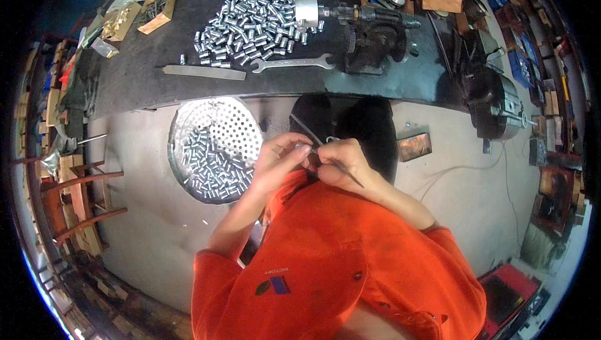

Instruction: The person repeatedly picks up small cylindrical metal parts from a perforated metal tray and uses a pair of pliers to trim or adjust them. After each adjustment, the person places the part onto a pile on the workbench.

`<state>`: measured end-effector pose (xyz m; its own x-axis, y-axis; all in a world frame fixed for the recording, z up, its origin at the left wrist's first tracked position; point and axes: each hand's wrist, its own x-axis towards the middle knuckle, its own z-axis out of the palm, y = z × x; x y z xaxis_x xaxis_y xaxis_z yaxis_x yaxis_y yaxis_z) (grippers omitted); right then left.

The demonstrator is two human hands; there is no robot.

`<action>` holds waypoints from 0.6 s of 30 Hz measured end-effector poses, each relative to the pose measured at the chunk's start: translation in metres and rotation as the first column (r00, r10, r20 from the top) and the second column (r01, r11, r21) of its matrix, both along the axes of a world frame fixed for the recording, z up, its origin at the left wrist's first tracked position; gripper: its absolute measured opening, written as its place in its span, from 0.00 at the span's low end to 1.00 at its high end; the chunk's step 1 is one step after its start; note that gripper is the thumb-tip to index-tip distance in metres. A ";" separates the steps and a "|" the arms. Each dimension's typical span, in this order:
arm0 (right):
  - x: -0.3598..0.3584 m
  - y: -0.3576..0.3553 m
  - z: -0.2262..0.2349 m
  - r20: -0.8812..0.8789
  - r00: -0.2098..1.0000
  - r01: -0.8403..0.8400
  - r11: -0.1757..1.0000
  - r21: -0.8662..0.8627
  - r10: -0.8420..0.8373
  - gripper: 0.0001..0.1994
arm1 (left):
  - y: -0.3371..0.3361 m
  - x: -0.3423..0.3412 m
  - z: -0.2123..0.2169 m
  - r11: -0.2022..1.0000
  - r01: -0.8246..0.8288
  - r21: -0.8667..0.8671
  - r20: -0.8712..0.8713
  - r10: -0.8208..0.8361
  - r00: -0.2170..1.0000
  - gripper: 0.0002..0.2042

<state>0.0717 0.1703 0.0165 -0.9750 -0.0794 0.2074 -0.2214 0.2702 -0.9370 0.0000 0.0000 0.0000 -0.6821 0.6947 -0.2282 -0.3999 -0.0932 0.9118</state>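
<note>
Thin rod-like tool (307,128) sits short of tabletop (282,83); right hand (344,162) closes around it, left hand (282,157) pinches, contents unclear. Probably stiff, light; grip mid-shaft.

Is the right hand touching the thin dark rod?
Touching: the head view shows the right hand closed around the rod, its end protruding below.

Single head view: left fisheye of a side-by-side pair, worn at head height on the near side of the bench (282,83). Faces steeply down. Orange shirt (313,246) closest to lens, near side of bench; left hand (280,161) and right hand (344,163) between shirt and bench. Wide field takes in floor (144,177) before the bench; bench edge bows.
</note>
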 end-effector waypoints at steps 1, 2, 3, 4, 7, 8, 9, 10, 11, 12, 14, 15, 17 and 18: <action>0.002 0.000 -0.002 0.048 0.999 0.001 0.999 -0.041 0.001 0.09 | -0.001 0.000 -0.001 1.000 -0.007 0.010 0.030 0.006 1.000 0.07; 0.004 0.001 -0.003 0.096 0.995 0.004 0.997 -0.082 0.004 0.09 | -0.002 -0.001 -0.002 1.000 -0.013 0.020 0.059 0.012 0.998 0.07; 0.006 0.003 -0.003 0.120 0.993 0.029 0.998 -0.061 -0.022 0.09 | -0.003 -0.003 -0.003 0.998 -0.047 -0.041 -0.013 0.046 0.999 0.07; 0.008 0.006 -0.003 0.143 0.988 0.055 0.998 -0.040 -0.049 0.09 | -0.004 -0.007 -0.005 0.991 -0.084 -0.101 -0.087 0.076 0.993 0.07; 0.015 0.014 0.002 0.127 0.991 0.058 0.997 -0.047 -0.052 0.09 | -0.009 -0.020 -0.018 0.924 -0.280 -0.260 -0.532 0.105 0.840 0.09; 0.019 0.013 0.003 0.096 0.995 0.036 0.996 -0.079 -0.028 0.09 | -0.012 -0.025 -0.022 0.887 -0.343 -0.308 -0.669 0.054 0.741 0.09; 0.020 0.013 0.008 0.064 0.998 0.015 0.994 -0.110 -0.008 0.09 | -0.015 -0.029 -0.027 0.846 -0.410 -0.341 -0.783 -0.013 0.623 0.09; 0.020 0.013 0.014 0.019 0.999 -0.043 0.997 -0.070 0.045 0.10 | -0.016 -0.032 -0.031 0.817 -0.462 -0.345 -0.831 -0.036 0.555 0.10; 0.021 0.015 0.025 0.037 0.995 -0.095 0.994 -0.060 0.097 0.12 | -0.018 -0.032 -0.033 0.802 -0.471 -0.367 -0.842 -0.070 0.535 0.10; 0.022 0.013 0.029 0.029 0.993 -0.114 0.990 -0.082 0.116 0.12 | -0.019 -0.032 -0.033 0.788 -0.478 -0.387 -0.851 -0.106 0.514 0.10; 0.024 0.008 0.028 -0.016 0.993 -0.114 0.991 -0.064 0.114 0.12 | -0.018 -0.032 -0.033 0.780 -0.489 -0.391 -0.864 -0.128 0.487 0.10; 0.023 0.008 0.027 -0.010 0.993 -0.122 0.991 -0.061 0.122 0.12 | -0.016 -0.032 -0.032 0.785 -0.494 -0.375 -0.870 -0.114 0.480 0.10; 0.022 0.007 0.027 0.003 0.990 -0.138 0.989 -0.055 0.138 0.12 | -0.017 -0.031 -0.032 0.795 -0.493 -0.354 -0.879 -0.102 0.467 0.10; 0.021 0.007 0.027 0.022 0.990 -0.141 0.988 -0.060 0.142 0.11 | -0.017 -0.031 -0.032 0.799 -0.489 -0.349 -0.882 -0.103 0.460 0.10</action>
<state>0.0930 0.1771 0.0431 -0.9599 -0.2057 0.1907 -0.2291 0.1830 -0.9560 -0.0308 -0.0170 -0.0324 -0.8229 0.4905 0.2868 0.5371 0.5068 0.6743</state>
